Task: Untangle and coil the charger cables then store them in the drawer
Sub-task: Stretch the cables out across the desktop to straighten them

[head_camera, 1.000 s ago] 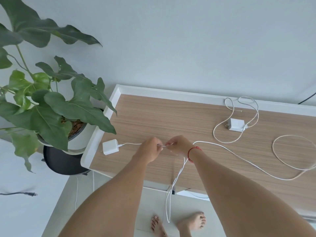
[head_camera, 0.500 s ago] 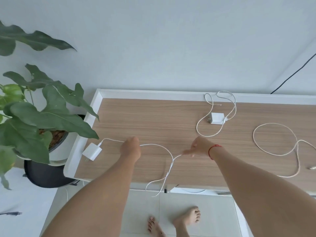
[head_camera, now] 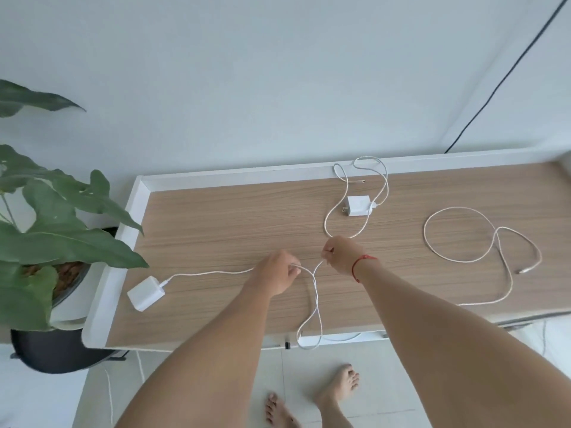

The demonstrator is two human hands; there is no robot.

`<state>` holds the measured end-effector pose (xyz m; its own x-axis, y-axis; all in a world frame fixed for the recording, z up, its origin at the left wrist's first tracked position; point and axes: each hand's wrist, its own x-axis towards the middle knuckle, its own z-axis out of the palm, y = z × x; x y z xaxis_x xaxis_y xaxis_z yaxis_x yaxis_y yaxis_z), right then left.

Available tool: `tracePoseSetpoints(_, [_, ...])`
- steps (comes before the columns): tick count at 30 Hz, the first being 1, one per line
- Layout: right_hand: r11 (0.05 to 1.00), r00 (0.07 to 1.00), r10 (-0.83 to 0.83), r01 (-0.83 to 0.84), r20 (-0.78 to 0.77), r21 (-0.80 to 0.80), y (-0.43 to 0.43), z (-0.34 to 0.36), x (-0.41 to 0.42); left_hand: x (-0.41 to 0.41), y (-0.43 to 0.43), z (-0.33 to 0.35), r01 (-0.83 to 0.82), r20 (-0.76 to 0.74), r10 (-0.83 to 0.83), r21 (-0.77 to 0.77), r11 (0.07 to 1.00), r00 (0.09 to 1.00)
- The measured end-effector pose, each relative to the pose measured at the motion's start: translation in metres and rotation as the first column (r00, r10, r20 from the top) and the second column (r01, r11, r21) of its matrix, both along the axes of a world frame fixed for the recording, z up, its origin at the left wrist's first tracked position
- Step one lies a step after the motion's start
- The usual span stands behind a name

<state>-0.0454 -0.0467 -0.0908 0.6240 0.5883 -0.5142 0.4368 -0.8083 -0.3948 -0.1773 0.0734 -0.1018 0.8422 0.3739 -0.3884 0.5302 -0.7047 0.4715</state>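
Left: potted plant beside the desk; white charger block near the left front corner, its cable running right into the left hand, fingers curled round it. Just beside, the right hand pinches the same cable — the slack between them loops over the front edge. Farther right: second charger with its cord near the back rim, then a loose cable in open loops.
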Motion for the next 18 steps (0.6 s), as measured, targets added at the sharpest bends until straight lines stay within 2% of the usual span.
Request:
tracePoseSetpoints(3, [0.998, 0.997, -0.043, 0.045, 0.069, -0.032, -0.023, 0.000, 0.014, 0.000, 0.000, -0.002, -0.056, -0.083, 0.064, 0.101, 0.993, 0.994])
tracePoseSetpoints(7, [0.986, 0.974, -0.098, 0.123, 0.206, -0.110, -0.062, -0.002, 0.039, 0.001, 0.005, 0.001, -0.217, -0.204, 0.294, 0.329, 0.919, 0.934])
tracePoseSetpoints(10, [0.986, 0.976, -0.107, 0.129, 0.188, -0.108, -0.079, -0.002, 0.056, 0.013, -0.007, 0.004, -0.233, -0.215, 0.343, 0.414, 0.880, 0.914])
tracePoseSetpoints(12, [0.988, 0.985, -0.115, 0.126, 0.131, -0.085, -0.082, -0.007, 0.063, 0.026, -0.025, 0.002, -0.176, -0.162, 0.246, 0.355, 0.918, 0.956])
tracePoseSetpoints(15, [0.994, 0.991, -0.106, 0.108, 0.079, -0.024, -0.084, -0.013, 0.073, 0.043, -0.062, -0.009, -0.066, -0.082, 0.078, 0.146, 0.987, 0.994])
tracePoseSetpoints(18, [0.997, 0.995, -0.072, 0.070, 0.069, 0.035, -0.087, -0.014, 0.085, 0.054, -0.084, -0.013, -0.073, -0.102, 0.089, 0.147, 0.986, 0.991])
